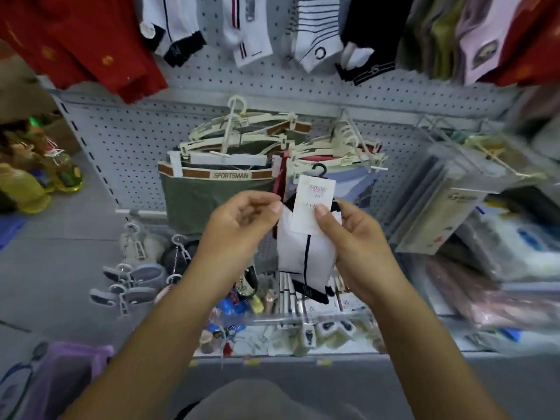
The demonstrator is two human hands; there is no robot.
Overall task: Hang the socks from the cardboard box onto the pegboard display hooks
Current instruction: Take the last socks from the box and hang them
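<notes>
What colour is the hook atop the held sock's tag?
Black plastic hook on the white sock; head view.

1 L hand (239, 222), 1 R hand (357, 237), 1 white sock pair (306, 253), 1 card label (312, 204), 1 black hook (319, 169).

Grey pegboard (121, 140): top row carries hung socks (315, 40), 2 middle hooks carry hangered briefs (212, 192) marked SPORTSMAN; 1 shelf (288, 359) below holds clipped grey slippers (133, 277) and small packets (303, 338) behind a clear rail (303, 318).
</notes>
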